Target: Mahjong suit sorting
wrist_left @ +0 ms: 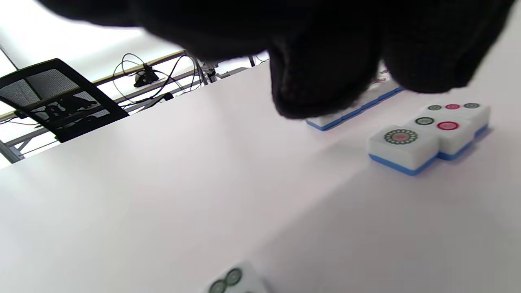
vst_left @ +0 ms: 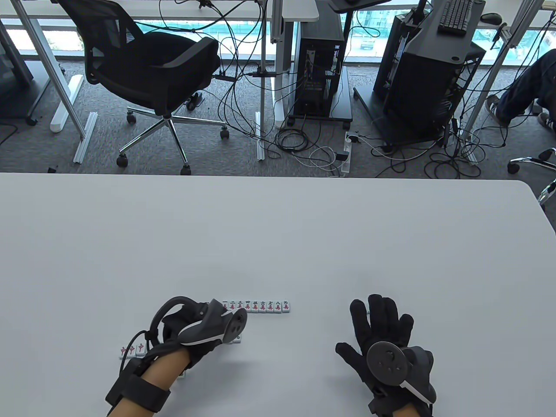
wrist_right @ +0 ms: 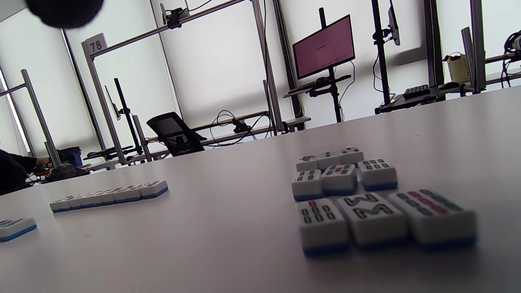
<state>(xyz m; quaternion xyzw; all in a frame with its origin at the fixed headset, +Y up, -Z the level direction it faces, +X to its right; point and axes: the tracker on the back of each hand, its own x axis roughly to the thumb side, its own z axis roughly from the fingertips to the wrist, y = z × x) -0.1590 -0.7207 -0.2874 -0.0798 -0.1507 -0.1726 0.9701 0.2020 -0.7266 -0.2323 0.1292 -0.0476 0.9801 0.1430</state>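
A row of white, blue-backed character tiles (vst_left: 256, 306) lies face up near the table's front; it also shows in the right wrist view (wrist_right: 110, 195). My left hand (vst_left: 219, 323) hovers at the row's left end, its fingers (wrist_left: 321, 81) curled down over the row (wrist_left: 350, 112); the tracker hides its grip. Three dots tiles (wrist_left: 431, 130) lie beside it. Three red-dragon tiles (vst_left: 131, 349) lie left of my left wrist. My right hand (vst_left: 380, 323) is spread flat and holds nothing. Several bamboo tiles (wrist_right: 346, 195) lie in a block under it.
One more dots tile (wrist_left: 234, 280) lies close to my left wrist. A single tile (wrist_right: 16, 228) lies apart at the left edge of the right wrist view. The white table (vst_left: 278, 243) reaches far back; an office chair (vst_left: 152, 74) stands behind it.
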